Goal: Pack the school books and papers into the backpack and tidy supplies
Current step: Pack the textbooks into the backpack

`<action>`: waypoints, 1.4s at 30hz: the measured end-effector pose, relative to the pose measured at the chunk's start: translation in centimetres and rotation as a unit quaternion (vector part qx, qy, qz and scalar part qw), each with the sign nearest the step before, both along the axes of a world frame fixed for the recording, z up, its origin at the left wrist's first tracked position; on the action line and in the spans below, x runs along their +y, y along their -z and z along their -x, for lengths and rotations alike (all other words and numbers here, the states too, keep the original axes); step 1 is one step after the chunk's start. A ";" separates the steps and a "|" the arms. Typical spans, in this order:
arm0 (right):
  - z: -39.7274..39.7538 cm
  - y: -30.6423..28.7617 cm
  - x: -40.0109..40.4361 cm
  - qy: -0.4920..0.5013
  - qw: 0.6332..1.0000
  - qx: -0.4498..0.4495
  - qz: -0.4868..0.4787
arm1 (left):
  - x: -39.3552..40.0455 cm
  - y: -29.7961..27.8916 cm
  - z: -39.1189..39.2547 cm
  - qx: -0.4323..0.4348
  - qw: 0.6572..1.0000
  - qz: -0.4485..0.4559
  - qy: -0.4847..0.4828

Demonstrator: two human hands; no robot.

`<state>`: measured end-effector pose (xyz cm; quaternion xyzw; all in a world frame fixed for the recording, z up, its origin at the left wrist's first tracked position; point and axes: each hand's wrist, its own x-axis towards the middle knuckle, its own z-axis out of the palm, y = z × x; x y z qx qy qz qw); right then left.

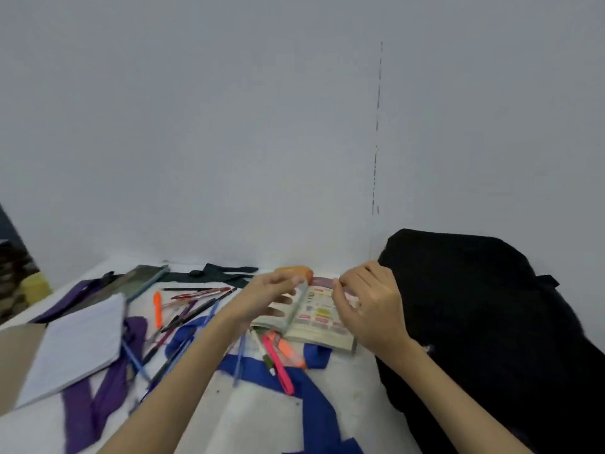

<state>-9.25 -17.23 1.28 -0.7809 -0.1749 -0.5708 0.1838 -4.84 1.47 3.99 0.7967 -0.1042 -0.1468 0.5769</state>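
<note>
Backpack [491, 322]: black, right side of counter [255, 417], against wall. Notebook [78, 345]: left, lying open. Book [314, 319]: open, centre, just left of backpack. Left hand [262, 299]: fingers curled, pinching page. Right hand [366, 306]: pinching page's top edge. Pens [196, 309], highlighters [278, 362]: scattered near book.

Both hands at lower centre of frame over open book [314, 319] with coloured page. Left hand [262, 299] pinches page edge; right hand [366, 306] pinches top of page. Black backpack [484, 309] at right, beside book. Pink highlighter [278, 365] below book. Lined notebook [75, 345] at lower left. Loose pens [190, 309] left of centre. View blurred.
</note>
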 end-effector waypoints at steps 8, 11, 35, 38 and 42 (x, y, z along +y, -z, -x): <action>-4.2 4.0 19.3 -0.051 0.937 0.343 0.045 | 26.0 8.1 -0.5 -0.073 0.947 -0.236 -0.204; -6.3 5.9 27.6 -0.103 0.864 0.490 0.057 | 34.0 9.8 -1.4 -0.112 0.915 -0.324 -0.212; -11.3 7.1 46.5 -0.146 0.667 0.669 -0.294 | 49.2 15.7 -2.3 0.020 0.885 -0.427 -0.186; -10.1 4.9 47.3 -0.230 0.558 0.704 -0.373 | 49.4 15.1 -2.4 0.016 0.886 -0.425 -0.186; -9.6 2.2 46.5 -0.272 0.579 0.650 -0.410 | 51.0 14.3 -3.1 0.002 0.907 -0.330 -0.263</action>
